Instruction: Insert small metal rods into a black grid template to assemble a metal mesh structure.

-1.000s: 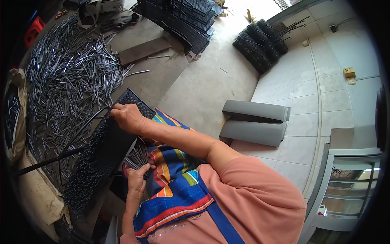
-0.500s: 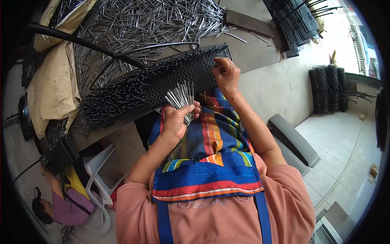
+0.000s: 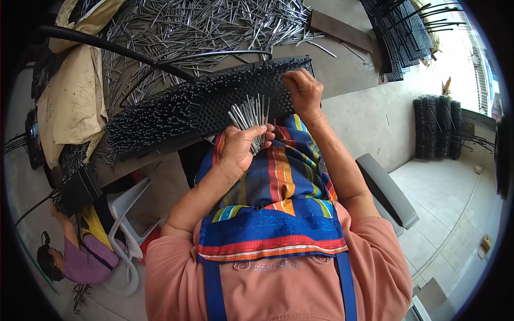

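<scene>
left hand [image 3: 241,147]: closed in a narrow grip around a bundle of rods [image 3: 250,115], thumb across it, far ends fanned out, near ends poking out below the palm. held above the lap, over the striped apron [image 3: 281,171], just on the near side of the honeycomb panel [image 3: 272,84].

right hand [image 3: 305,93]: curled above the far right end of the panel, fingers bent inward, fingertips hidden. cannot tell whether pinched around a rod or bare, nor whether touching the panel.

panel: black, long, slanting from near left to far right along the near edge of the desk [image 3: 350,75]. packed with upright dark rods on the left and along the far edge; bare cells toward the middle and right.

beyond it: loose rod pile [image 3: 209,27] on the desk, flat brown bar [image 3: 342,31] to the right of it. to the left, black arm [image 3: 120,52] crossing above, and brown paper sack [image 3: 72,107].

handling, judged by eye: probably light singly, stiff, smooth and apt to slide in a loose grip; unlikely to break. better to clasp the bundle about its middle, and to pick a single rod by an end standing clear in the fan.
</scene>
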Demonstrator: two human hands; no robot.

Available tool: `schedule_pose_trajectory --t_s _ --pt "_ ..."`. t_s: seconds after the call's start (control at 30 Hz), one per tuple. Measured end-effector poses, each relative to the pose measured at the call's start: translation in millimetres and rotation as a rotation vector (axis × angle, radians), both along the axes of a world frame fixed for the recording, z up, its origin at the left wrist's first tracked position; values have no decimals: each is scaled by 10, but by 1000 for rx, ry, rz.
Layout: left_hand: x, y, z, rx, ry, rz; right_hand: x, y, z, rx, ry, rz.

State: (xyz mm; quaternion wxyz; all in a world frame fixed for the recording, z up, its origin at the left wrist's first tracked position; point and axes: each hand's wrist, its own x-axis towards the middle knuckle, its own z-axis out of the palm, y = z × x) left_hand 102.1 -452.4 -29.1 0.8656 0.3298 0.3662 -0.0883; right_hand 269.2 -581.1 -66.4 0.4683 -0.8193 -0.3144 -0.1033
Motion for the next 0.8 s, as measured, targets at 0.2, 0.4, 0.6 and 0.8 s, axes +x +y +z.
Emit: schedule_pose_trajectory --t_s 0.2,0.4,0.6,0.8 --pt "-14 -41 -19 -39 15 -7 15 51 -36 -338 -93 -19" --pt "-99 -35 -2 -46 13 16 -47 264 -96 -580 -212 -175" --pt "-172 -9 -3 -45 -9 33 -103 369 -76 -714 -169 -240" --pt "-235 49 0 -43 -25 60 -154 332 -59 -704 -75 -232"
